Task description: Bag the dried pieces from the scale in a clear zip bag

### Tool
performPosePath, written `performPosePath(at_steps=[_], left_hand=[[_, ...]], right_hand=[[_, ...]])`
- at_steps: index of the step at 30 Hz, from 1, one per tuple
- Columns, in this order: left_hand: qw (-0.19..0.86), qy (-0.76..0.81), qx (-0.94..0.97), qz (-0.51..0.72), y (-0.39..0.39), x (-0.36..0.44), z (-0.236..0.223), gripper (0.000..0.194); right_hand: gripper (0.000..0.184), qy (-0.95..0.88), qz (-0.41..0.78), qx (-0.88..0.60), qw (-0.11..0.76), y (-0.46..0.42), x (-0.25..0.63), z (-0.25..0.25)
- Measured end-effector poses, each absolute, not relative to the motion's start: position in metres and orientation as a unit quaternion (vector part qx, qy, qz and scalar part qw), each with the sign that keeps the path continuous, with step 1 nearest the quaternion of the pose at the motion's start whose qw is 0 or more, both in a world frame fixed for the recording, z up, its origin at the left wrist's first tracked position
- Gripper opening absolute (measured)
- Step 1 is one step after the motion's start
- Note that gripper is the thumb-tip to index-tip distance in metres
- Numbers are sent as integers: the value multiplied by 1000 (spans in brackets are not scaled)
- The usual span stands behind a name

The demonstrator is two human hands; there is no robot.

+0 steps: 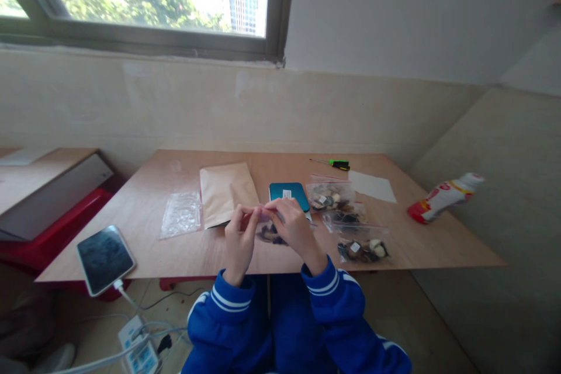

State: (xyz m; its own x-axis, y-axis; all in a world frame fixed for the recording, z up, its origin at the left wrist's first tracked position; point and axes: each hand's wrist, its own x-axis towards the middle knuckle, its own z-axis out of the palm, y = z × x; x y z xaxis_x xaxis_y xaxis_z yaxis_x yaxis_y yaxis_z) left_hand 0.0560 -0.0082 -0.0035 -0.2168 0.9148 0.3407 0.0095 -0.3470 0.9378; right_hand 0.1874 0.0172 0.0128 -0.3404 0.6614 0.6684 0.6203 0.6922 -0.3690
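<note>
In the head view my left hand (241, 239) and my right hand (295, 231) meet above the middle of the table. Both pinch the top edge of a clear zip bag (269, 235), which has dark pieces inside. Fingers cover part of its upper edge, so I cannot tell whether the seal is closed. Just beyond my right hand lies a teal flat box (294, 191) with a white label. To the right are several filled zip bags: one at the back (331, 196), one in the middle (348, 216) and one near the front edge (363, 248).
Left of my hands lie a brown paper pouch (228, 190) and clear empty bags (182, 214). A tablet (106, 258) with a charging cable rests at the left corner. Behind are a screwdriver (333, 163) and white paper (372, 186); a red-and-white bottle (442, 197) is at right.
</note>
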Motion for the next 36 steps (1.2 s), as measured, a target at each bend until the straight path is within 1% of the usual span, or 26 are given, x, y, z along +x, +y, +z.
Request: performPosePath(at_steps=[4,10,12,15,18,20,23,26,32,36], left_hand=[[351,454,526,628,-10,56,-4,21],[274,475,556,625,-8,57,-11,16],[254,475,556,633,-6,56,-11,15],[227,483,544,648,-2,50,-11,15],[210,488,551,644,3,44,-12,15],[213,485,558,638,5,41,-14,15],[248,477,564,627,6,38,-16,17],[279,470,583,601,6,34,-14,20],[233,499,576,604,8,23,-12,20],[253,492,567,610,9,20,-13,20]], right_hand=[[23,-807,8,-393,440,18,184,9],[32,-793,-18,-402,457,18,178,7],[30,-799,5,-390,459,20,179,7],[22,-812,48,-391,430,24,186,6],[23,-816,33,-412,403,27,193,1],[26,-813,5,-425,398,27,194,-1],[27,-810,-23,-443,385,27,193,-3],[26,-823,-23,-430,371,26,193,0],[17,-841,25,-405,358,26,201,3],[16,-841,22,-409,353,26,205,-1]])
